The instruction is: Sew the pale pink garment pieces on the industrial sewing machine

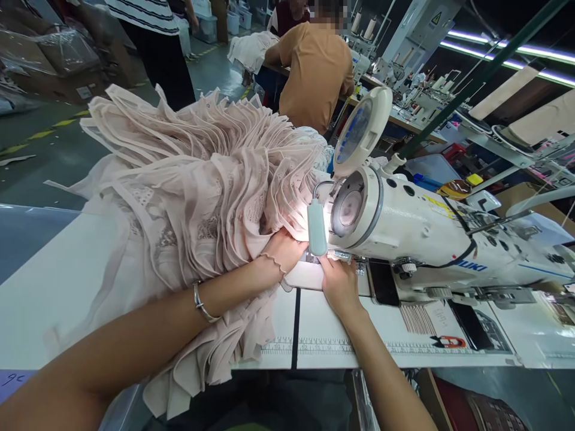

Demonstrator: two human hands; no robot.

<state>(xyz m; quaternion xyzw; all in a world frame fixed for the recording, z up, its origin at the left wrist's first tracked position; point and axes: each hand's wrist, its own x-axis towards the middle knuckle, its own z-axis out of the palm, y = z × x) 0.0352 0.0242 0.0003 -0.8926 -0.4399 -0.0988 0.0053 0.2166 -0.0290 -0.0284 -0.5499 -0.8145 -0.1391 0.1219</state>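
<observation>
nearest the lens, both of my forearms are reaching away across the white sewing table (49,287), the left one wearing a silver bangle (202,304) and a thin bead bracelet (274,261) at the wrist. my left hand (283,248) is lying flat with its fingers together, pressing down on the pale pink pleated garment (197,191) just left of the needle area; its fingertips are going out of sight under the small lamp (317,227). my right hand (339,281) is resting palm down on the machine bed, touching the lit fabric edge just near of the presser foot; i cannot tell whether its fingertips are pinching the cloth, since the lamp glare is washing them out. the garment is piling up in a high ruffled heap to the left and far side of my hands, draping over the near table edge beneath my left forearm. the white sewing machine (431,233) is stretching off to the right, its handwheel end facing me, with a round magnifier (362,129) tilting above it. printed ruler markings (341,346) are running along the near table edge. far beyond the heap, a person in an orange-brown shirt (314,75) is sitting at another bench, and a person in a striped top (148,12) is standing at far left.
</observation>
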